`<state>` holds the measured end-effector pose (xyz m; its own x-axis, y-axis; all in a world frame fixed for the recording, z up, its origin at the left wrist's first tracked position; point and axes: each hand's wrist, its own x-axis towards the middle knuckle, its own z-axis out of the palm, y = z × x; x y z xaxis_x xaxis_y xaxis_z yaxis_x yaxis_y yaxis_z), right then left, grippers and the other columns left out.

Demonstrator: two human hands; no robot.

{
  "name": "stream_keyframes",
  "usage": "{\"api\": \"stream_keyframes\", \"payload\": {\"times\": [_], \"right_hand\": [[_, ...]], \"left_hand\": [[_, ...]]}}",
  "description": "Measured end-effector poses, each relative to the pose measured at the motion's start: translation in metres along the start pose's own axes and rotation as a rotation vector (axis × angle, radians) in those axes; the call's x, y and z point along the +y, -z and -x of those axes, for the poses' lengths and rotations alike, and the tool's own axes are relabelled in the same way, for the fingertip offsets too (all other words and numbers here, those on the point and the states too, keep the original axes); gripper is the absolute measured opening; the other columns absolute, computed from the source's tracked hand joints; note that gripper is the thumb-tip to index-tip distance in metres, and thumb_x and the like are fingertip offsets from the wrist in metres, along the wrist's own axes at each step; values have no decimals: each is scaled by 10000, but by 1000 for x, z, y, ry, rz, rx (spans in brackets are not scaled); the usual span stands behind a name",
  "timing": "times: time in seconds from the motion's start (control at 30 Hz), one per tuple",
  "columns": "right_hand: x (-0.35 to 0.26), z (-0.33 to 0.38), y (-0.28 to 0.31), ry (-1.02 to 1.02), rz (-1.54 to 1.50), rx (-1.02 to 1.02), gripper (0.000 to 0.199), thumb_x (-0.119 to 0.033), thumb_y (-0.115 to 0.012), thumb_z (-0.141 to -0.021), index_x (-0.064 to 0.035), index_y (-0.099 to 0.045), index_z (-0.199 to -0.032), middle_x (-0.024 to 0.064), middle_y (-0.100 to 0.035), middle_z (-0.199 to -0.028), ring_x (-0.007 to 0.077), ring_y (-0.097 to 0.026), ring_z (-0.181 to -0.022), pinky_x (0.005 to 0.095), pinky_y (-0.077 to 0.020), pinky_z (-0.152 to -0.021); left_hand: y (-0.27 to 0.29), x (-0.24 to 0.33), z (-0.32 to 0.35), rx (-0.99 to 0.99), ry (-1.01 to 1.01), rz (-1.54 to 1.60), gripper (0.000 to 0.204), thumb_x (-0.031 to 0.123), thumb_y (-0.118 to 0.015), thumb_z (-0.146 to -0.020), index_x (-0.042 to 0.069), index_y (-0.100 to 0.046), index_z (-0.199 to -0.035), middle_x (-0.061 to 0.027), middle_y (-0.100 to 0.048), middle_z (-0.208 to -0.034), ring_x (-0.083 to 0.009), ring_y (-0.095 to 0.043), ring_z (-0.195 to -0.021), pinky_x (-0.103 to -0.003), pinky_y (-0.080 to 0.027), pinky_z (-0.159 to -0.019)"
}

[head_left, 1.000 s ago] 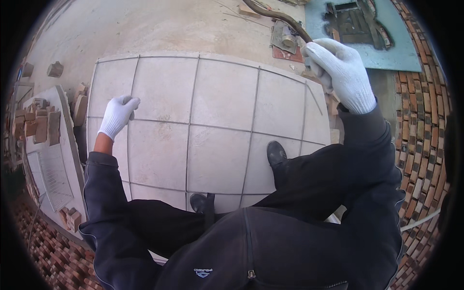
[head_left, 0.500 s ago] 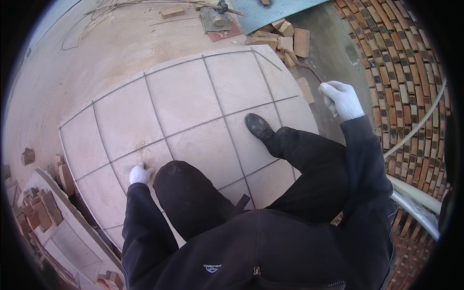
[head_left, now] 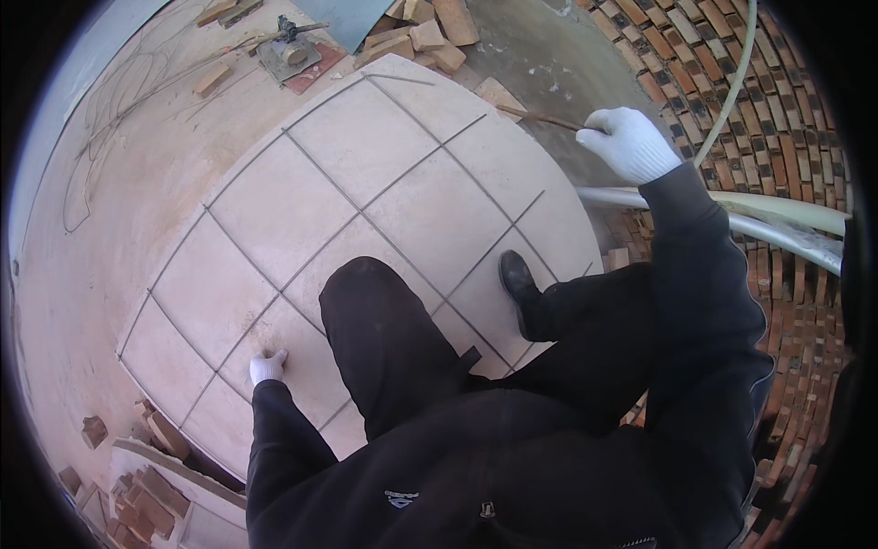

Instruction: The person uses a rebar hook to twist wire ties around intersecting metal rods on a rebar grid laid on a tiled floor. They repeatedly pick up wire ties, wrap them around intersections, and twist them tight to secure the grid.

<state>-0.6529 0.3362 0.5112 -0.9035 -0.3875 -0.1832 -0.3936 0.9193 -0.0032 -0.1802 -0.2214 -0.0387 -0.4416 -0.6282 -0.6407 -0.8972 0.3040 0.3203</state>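
A grid of thin steel bars (head_left: 363, 212) lies on a pale, flat slab (head_left: 402, 128) in front of me. My right hand (head_left: 631, 146), in a white knitted glove, is closed round one end of a thin, rust-brown metal rod (head_left: 540, 118). The rod reaches left, over the slab's right edge. Low over the slab, by a bar at the left, is my left hand (head_left: 268, 367), gloved alike. Its fingers are closed, and what they hold, if anything, is too small to make out. My dark-trousered knee and black boot (head_left: 519, 277) are over the grid.
Loose bricks (head_left: 426, 35) lie in a pile beyond the slab, beside a blue sheet (head_left: 343, 20). Stacked bricks (head_left: 722, 64) curve along the right, crossed by a pale hose (head_left: 734, 87) and pipes (head_left: 786, 240). Broken bricks (head_left: 146, 503) lie at lower left.
My view has turned, so the grid and slab appear rotated counterclockwise. The rod in my right hand now points more level to the left. My left hand stays low over the slab.
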Motion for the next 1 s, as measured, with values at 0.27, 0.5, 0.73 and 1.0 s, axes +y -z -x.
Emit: {"api": "stream_keyframes", "payload": {"times": [0.27, 0.5, 0.73, 1.0], "right_hand": [[91, -1, -106, -201, 87, -182, 355, -348, -719, -980, -25, -835, -1070, 245, -787, -1005, 438, -758, -986, 519, -594, -917], [155, -79, -231, -204, 128, -368, 286, -235, -673, -976, -43, -840, -1106, 228, -810, -1119, 427, -783, -1032, 528, -610, -928], [143, -151, -307, 64, 272, -517, 246, -231, -681, -1013, -95, -849, -1129, 186, -826, -1155, 401, -799, -1067, 518, -628, -901], [141, -206, -285, 327, 345, -532, 258, -151, -697, -969, -100, -869, -1154, 158, -835, -1208, 345, -799, -1138, 512, -621, -928]], "left_hand": [[-22, 21, 14, -17, 53, -64, 537, 410, -938, -842, -53, -821, -1089, -230, -834, -970, -342, -808, -894, -455, -611, -803], [-12, 51, 28, 83, 136, -216, 493, 377, -936, -838, -45, -841, -1075, -248, -838, -1019, -340, -825, -953, -450, -630, -847], [-18, 128, 98, 203, 178, -453, 549, 494, -768, -956, -43, -836, -1049, -280, -817, -1019, -425, -812, -997, -524, -622, -863], [-18, 177, 213, -52, 293, 346, 366, 412, -731, -1063, 56, -753, -978, -30, -686, -685, -90, -548, -528, -282, -394, -503]]}}
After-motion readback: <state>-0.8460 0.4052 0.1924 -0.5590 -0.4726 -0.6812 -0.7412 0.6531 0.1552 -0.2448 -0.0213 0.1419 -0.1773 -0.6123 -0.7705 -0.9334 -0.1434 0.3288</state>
